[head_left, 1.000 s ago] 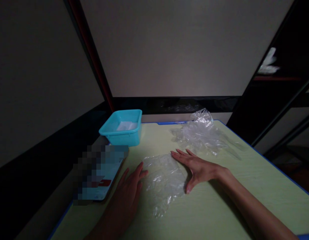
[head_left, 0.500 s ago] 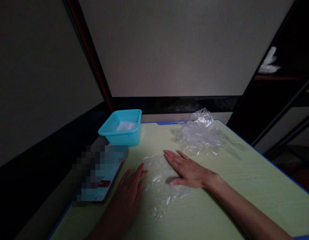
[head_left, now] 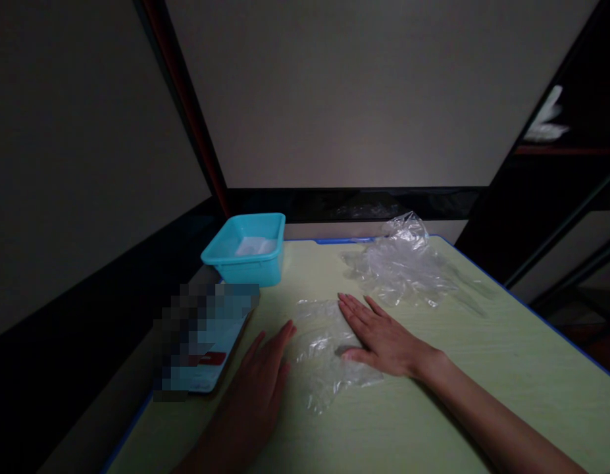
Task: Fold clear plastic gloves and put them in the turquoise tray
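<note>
A thin clear plastic bag (head_left: 324, 355), wrinkled, lies spread on the table between my two hands. My right hand (head_left: 383, 339) rests flat on the bag's right side, fingers stretched out and thumb apart. At the bag's left edge is my left hand (head_left: 260, 378), its fingers extended and the thumb side toward the bag. Whether the left fingertips touch the plastic I cannot tell. Neither hand grips anything. Farther back on the right sits a crumpled heap of clear plastic bags (head_left: 403, 263).
A turquoise plastic basket (head_left: 248, 268) with something white inside stands at the table's back left corner. In front of it lies a flat, phone-like object (head_left: 206, 378), partly blurred out. The pale green table (head_left: 507, 375) has a blue edge, with a wall panel behind.
The view has shifted slightly, moving the scene a little to the right. My left hand's fingers have drawn closer together. The bag's near edge lies slightly farther from me.
</note>
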`<action>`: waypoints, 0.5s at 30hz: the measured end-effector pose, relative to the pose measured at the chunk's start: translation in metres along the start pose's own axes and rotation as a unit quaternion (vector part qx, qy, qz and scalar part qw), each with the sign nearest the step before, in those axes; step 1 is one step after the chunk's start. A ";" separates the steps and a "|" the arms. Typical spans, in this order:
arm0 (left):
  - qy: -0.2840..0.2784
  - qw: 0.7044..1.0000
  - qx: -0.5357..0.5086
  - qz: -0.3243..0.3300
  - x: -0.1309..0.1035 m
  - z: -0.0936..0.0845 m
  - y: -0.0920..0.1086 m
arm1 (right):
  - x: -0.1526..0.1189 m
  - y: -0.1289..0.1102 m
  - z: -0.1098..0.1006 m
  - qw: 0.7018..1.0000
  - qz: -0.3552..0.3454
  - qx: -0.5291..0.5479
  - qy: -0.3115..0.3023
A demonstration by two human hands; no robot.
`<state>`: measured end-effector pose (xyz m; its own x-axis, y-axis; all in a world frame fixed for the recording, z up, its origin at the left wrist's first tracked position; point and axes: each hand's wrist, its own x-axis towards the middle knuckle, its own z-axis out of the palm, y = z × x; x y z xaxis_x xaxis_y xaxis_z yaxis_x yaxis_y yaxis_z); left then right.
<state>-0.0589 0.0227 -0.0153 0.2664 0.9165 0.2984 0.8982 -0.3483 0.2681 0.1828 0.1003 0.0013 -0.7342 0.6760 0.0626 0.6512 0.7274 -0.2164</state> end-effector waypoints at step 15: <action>-0.096 0.984 -0.002 0.147 -0.002 -0.002 0.005 | 0.002 -0.014 0.012 0.998 -0.032 -0.033 0.034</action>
<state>-0.0559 0.0187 -0.0127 0.5768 0.7957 0.1849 0.7706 -0.6051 0.2000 0.1694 0.0898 -0.0073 -0.7611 0.6333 0.1403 0.6170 0.7735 -0.1447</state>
